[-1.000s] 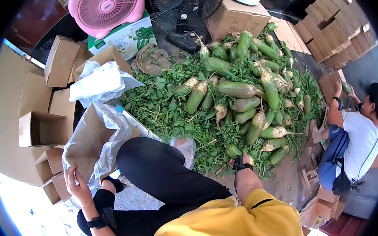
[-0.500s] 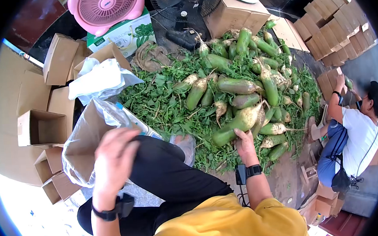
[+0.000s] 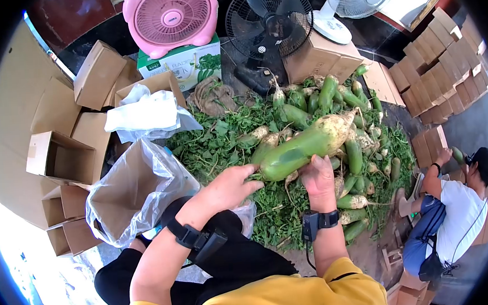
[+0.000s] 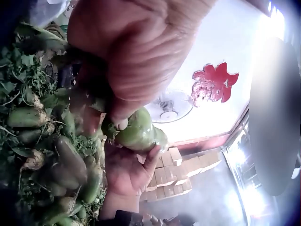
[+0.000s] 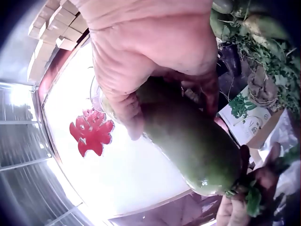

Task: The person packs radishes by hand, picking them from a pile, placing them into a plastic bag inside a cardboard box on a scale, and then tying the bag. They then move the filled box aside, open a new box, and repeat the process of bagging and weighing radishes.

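Observation:
A large green radish [image 3: 299, 148] with a pale, soil-marked root end is held up above the heap of radishes [image 3: 355, 157]. My right hand [image 3: 318, 180] grips it from below, thumb along its side; the right wrist view shows those fingers wrapped round the radish [image 5: 193, 141]. At the leafy end, my left hand [image 3: 224, 189] pinches the short leaf stubs [image 5: 254, 200]. In the left wrist view, the left thumb lies against the crown of the radish [image 4: 136, 133]. Cut greens [image 3: 216, 154] spread beneath the heap.
A plastic-lined carton [image 3: 129, 196] stands at my left, beside white sheets [image 3: 143, 111] on another box. Fans [image 3: 171, 17] and a radish-printed box [image 3: 185, 66] are at the back. Stacked cartons [image 3: 440, 65] and a seated person [image 3: 459, 206] are to the right.
My right hand has lifted the radish off the heap and brought it nearer. The left hand has come across from the lined carton to the radish's leafy end. The head view has tilted up.

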`<state>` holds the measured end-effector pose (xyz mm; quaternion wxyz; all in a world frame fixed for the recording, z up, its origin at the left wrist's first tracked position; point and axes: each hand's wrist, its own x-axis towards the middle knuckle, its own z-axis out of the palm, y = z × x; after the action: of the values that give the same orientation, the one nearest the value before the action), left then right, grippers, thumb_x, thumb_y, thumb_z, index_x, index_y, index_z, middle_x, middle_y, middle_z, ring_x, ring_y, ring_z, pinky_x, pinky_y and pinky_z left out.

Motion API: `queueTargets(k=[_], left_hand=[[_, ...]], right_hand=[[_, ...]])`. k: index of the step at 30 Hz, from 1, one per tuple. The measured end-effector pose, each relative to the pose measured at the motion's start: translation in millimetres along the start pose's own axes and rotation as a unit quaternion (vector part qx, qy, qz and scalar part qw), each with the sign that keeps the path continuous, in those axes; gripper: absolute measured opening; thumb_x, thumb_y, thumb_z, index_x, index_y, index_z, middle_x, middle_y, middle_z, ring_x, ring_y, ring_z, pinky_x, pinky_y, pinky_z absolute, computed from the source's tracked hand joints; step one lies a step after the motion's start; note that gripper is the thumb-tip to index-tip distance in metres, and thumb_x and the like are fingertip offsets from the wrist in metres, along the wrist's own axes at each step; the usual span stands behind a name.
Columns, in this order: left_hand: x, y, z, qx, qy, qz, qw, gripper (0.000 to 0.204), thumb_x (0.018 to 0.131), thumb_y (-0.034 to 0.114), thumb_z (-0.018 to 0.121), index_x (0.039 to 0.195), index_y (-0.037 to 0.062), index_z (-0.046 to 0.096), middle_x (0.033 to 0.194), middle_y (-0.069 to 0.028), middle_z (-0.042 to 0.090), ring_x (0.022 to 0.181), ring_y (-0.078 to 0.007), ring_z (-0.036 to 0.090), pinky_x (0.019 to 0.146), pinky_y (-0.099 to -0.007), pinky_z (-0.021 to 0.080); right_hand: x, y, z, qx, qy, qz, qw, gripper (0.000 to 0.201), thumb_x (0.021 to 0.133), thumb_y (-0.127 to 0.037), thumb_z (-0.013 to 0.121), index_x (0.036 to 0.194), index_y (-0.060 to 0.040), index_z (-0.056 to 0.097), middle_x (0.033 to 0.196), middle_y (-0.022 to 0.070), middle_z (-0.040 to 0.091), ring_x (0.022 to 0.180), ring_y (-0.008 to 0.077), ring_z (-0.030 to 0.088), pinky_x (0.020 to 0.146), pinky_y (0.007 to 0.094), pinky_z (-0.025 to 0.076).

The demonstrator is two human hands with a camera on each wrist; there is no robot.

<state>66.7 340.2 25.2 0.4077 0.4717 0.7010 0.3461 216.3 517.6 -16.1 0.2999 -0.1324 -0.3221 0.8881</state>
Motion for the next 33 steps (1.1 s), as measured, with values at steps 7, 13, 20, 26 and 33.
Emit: queueTargets(k=[7,13,20,26,33], left_hand=[[0,-18,15,0.048,0.179,0.064,0.981,0.047,0.079,0.02,0.064,0.121,0.0014,0.051,0.107,-0.019,0.06,0.099,-0.0326,0.057,0.088,-0.0369,0.044],[-2,12,16,0.236,0.26,0.07,0.934,0.068,0.07,0.029,0.072,0.127,0.0062,0.044,0.11,-0.0143,0.055,0.104,-0.0293,0.054,0.092,-0.0425,0.04],[-28,32,-26,0.221,0.371,0.076,0.899,0.074,0.065,0.029,0.076,0.127,0.0049,0.043,0.105,-0.0117,0.053,0.099,-0.0278,0.055,0.087,-0.0429,0.04],[-114,47,-93,0.075,0.524,0.11,0.841,0.076,0.056,0.024,0.075,0.122,-0.0008,0.045,0.1,-0.0209,0.054,0.09,-0.0364,0.057,0.077,-0.0415,0.047],[-322,27,-83,-0.381,0.597,0.182,0.683,0.063,0.073,0.02,0.07,0.126,0.0001,0.042,0.099,-0.0099,0.058,0.08,-0.0162,0.058,0.065,-0.028,0.052]], right_hand=[[6,5,10,-0.052,0.039,-0.021,0.998,0.057,0.07,-0.002,0.07,0.121,-0.0042,0.047,0.113,0.008,0.057,0.104,0.0228,0.055,0.093,0.0369,0.042],[14,19,24,-0.176,0.099,-0.027,0.979,0.056,0.073,0.0,0.067,0.123,-0.0034,0.043,0.11,0.0095,0.056,0.098,0.0227,0.056,0.085,0.0359,0.047],[57,8,85,-0.225,0.067,-0.012,0.972,0.056,0.079,-0.007,0.065,0.129,-0.0043,0.04,0.12,0.0163,0.049,0.107,0.0296,0.051,0.092,0.0409,0.044],[104,33,171,-0.467,-0.21,-0.181,0.84,0.051,0.088,-0.009,0.052,0.136,-0.0087,0.039,0.128,0.0188,0.042,0.113,0.029,0.048,0.092,0.0363,0.042],[31,98,299,-0.27,-0.461,0.037,0.844,0.043,0.088,-0.018,0.057,0.126,-0.0006,0.045,0.115,0.0096,0.054,0.103,0.0164,0.053,0.078,0.0273,0.045]])
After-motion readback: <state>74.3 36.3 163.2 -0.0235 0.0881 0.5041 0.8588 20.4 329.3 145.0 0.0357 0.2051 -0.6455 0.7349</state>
